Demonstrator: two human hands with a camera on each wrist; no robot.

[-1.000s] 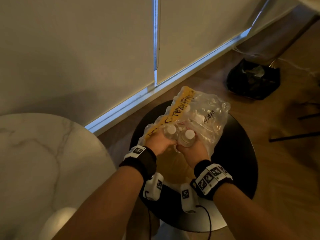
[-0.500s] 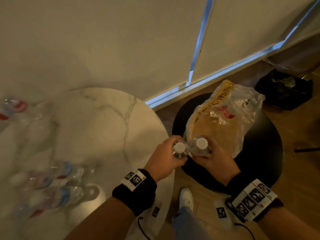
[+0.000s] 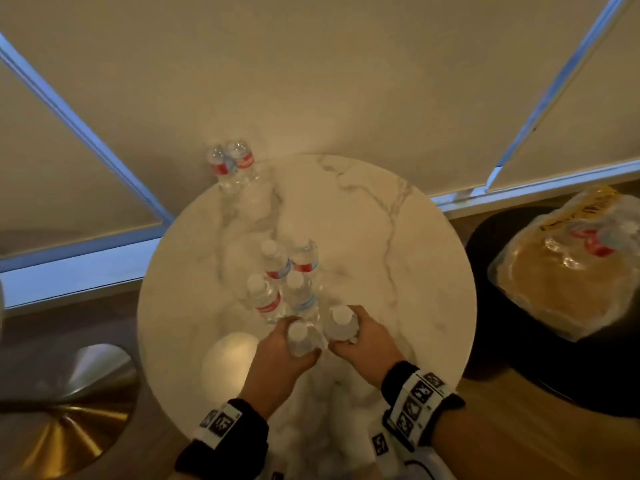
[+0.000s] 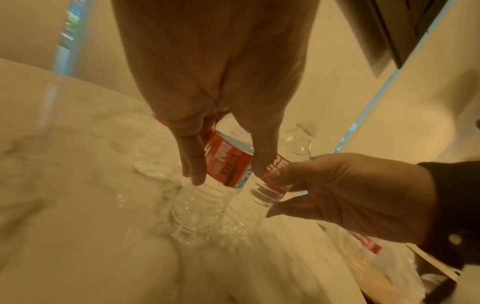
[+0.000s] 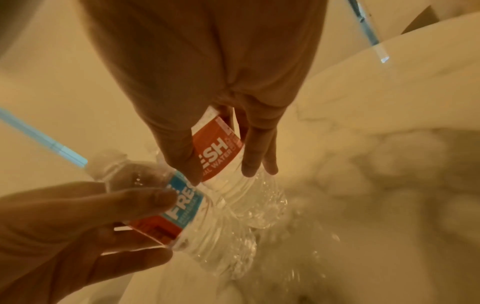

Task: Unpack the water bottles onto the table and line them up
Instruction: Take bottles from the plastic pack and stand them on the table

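Observation:
Each hand grips one clear water bottle with a red and blue label, side by side, low over the near part of the round marble table (image 3: 398,271). My left hand (image 3: 287,346) holds the left bottle (image 3: 299,337), whose red label (image 4: 228,164) faces the left wrist view. My right hand (image 3: 358,336) holds the right bottle (image 3: 341,322), seen labelled (image 5: 221,152) in the right wrist view. Just beyond them stand several bottles (image 3: 280,271) in a cluster. Two more bottles (image 3: 235,166) stand at the far edge. The torn plastic pack (image 3: 568,278) lies on a black stool.
The black round stool (image 3: 554,368) stands right of the table, over a wood floor. A brass-coloured round base (image 3: 59,410) sits at lower left. Window blinds with blue-lit frames rise behind the table. A bright glare spot (image 3: 228,355) lies left of my left hand.
Both hands have carried the two bottles from the pack on the black stool leftwards to the marble table. The view has swung left with them.

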